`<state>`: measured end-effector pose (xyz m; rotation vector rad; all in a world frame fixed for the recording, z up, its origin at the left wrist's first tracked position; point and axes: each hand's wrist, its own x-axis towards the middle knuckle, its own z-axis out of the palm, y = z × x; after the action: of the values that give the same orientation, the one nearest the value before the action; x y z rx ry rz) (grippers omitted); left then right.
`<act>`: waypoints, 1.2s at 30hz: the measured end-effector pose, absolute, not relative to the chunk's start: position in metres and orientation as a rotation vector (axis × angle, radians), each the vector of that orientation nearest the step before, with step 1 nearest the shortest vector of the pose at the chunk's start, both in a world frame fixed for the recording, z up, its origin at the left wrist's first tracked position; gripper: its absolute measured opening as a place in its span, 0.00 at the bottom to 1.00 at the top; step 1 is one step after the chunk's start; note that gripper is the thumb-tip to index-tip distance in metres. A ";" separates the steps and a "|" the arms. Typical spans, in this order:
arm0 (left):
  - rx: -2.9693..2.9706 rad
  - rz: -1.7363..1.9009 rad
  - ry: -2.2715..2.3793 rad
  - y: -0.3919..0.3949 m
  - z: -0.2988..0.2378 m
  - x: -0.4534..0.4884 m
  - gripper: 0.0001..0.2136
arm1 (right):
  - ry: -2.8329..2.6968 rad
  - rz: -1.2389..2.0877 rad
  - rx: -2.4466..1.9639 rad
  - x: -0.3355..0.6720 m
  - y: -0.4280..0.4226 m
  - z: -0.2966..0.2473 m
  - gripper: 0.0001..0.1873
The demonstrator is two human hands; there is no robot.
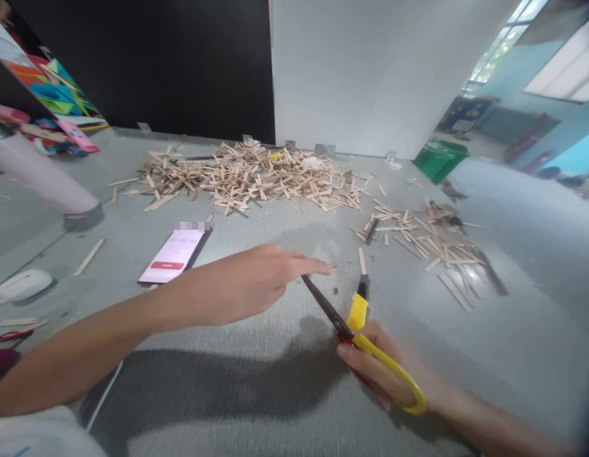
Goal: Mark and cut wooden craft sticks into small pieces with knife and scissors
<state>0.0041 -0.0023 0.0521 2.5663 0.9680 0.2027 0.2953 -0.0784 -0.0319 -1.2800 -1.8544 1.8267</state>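
Note:
My left hand [261, 282] hovers over or rests on the grey table [218, 393], palm down; I cannot tell which. Its index finger stretches to the right, and the thumb side and other fingers are partly hidden. A tiny wooden bit shows by the fingertip. In my right hand [384, 362] is a pair of scissors [327, 311] with yellow and red handles, fingers wrapped round the grips. The dark blades point up and left, their tip just under my left fingers. Behind the scissors lies a yellow utility knife [358, 311], with a short wooden stick [362, 260] at its far end.
A long heap of wooden sticks [256, 181] lies along the upright panels [370, 76]. More sticks [432, 238] are scattered at right. A phone [171, 257], a white mouse [25, 285] and a pale bottle [47, 171] lie at left. A green bin [440, 160] stands beyond.

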 end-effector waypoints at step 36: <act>2.057 0.668 0.963 0.007 0.064 0.010 0.29 | -1.351 1.940 -1.164 0.301 -0.076 -0.060 0.39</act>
<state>0.0097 0.0072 0.0641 2.0569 0.9630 0.6678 0.3010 -0.0759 -0.0598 -1.1644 -1.3508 1.9403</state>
